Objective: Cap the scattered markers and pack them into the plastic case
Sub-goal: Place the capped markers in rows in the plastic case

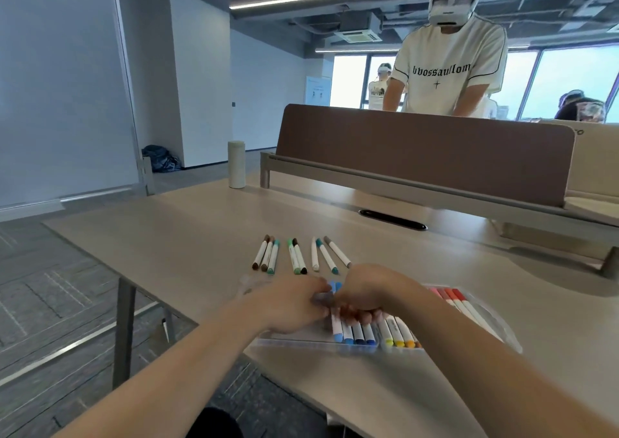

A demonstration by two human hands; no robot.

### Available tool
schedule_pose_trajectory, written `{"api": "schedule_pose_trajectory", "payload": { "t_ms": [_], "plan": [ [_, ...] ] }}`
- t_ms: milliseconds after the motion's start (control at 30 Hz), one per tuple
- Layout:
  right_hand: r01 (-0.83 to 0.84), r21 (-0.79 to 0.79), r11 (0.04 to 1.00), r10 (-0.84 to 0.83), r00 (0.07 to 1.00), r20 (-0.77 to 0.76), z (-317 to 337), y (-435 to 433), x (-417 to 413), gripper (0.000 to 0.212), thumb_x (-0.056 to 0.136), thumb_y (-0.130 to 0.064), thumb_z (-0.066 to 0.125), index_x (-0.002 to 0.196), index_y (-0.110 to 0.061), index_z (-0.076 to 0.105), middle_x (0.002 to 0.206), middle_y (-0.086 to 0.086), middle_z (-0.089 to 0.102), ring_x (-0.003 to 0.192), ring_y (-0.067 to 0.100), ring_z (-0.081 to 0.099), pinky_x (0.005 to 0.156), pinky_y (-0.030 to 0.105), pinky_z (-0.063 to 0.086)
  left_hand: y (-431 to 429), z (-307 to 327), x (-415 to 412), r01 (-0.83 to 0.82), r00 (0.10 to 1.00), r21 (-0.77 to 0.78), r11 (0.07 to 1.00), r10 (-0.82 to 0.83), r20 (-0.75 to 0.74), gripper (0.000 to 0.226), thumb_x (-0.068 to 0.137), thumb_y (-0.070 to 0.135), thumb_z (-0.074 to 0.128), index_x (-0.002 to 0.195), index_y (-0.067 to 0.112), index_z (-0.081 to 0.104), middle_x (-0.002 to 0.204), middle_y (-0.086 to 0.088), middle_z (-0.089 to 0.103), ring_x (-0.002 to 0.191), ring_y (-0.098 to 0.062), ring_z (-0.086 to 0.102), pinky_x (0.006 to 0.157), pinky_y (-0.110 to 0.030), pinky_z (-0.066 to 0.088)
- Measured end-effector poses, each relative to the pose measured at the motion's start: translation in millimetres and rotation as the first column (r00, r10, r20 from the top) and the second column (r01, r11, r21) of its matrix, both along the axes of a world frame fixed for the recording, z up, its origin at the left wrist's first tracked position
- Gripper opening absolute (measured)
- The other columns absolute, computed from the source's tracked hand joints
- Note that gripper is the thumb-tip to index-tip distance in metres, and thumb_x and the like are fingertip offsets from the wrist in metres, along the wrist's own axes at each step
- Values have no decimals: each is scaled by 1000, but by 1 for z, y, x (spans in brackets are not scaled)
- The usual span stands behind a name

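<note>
Smooth, pale beige tabletop point(187, 236), matte and broad, with a brown padded divider point(425, 156) across the far side at 12 o'clock. Clear plastic case point(301, 342), shallow and rectangular, near the front edge, partly filled with white-barrelled markers: blue row point(355, 332), yellow-orange row point(398, 333), red row point(459, 303) at 3 o'clock. Over the case, left hand point(291, 303) and right hand point(371, 290) pressed close together, fingers curled around a blurred blue-tipped marker point(335, 286) between them; exact grip of each cannot be told. Eight loose capped markers point(298, 256) in three clusters just beyond the hands at 12 o'clock, lying flat, untouched. White cylindrical bottle point(236, 164) upright at 11 o'clock, well apart. Dark oval cable slot point(392, 219) further back.
</note>
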State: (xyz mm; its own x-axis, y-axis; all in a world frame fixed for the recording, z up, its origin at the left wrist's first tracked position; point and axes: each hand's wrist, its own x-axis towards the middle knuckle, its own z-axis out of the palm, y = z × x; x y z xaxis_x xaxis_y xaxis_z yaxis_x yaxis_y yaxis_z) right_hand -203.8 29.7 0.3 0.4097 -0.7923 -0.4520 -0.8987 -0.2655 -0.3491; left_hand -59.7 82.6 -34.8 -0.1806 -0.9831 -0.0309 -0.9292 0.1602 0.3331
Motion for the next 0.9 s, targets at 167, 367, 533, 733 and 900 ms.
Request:
{"api": "schedule_pose_trajectory", "payload": {
  "t_ms": [167,367,533,733,900],
  "plan": [
    [-9,-93,996,11,1000,13,-5,-8,-9,38,94,-32,59,61,-14,58,52,0,52,39,11,42,43,19,33,-3,-6,6,119,989,40,992,-122,88,43,91,55,49,122,29,62,127,12,56,111,-13,56,97,-41,47],
    [-41,2,999,41,994,-96,0,-13,-3,43,99,-34,54,60,-15,51,37,-7,43,30,6,36,39,16,28,-9,-10,5,108,992,50,993,-111,59,77,67,80,42,126,33,61,147,15,45,135,-9,40,108,-41,38],
    [-88,28,996,91,983,-159,-1,-23,1,42,99,-34,54,61,-15,50,40,-5,43,31,7,36,38,15,28,-17,-6,3,152,978,80,985,-162,135,68,72,80,42,109,30,70,126,12,59,126,-10,45,104,-42,42],
    [-66,31,997,69,993,-99,-2,-44,7,44,99,-42,49,66,-15,53,56,0,47,43,11,38,46,22,30,-33,6,9,6,999,43,999,-4,-50,51,83,63,57,114,24,70,115,4,68,101,-14,63,90,-36,51],
    [101,-368,924,-86,995,58,-18,-82,22,21,89,-28,68,83,-8,63,81,6,66,70,19,64,66,30,54,-57,10,14,-169,962,-40,985,156,-224,26,97,30,53,105,16,72,99,-3,71,86,-16,64,74,-31,49]
  ]
}}
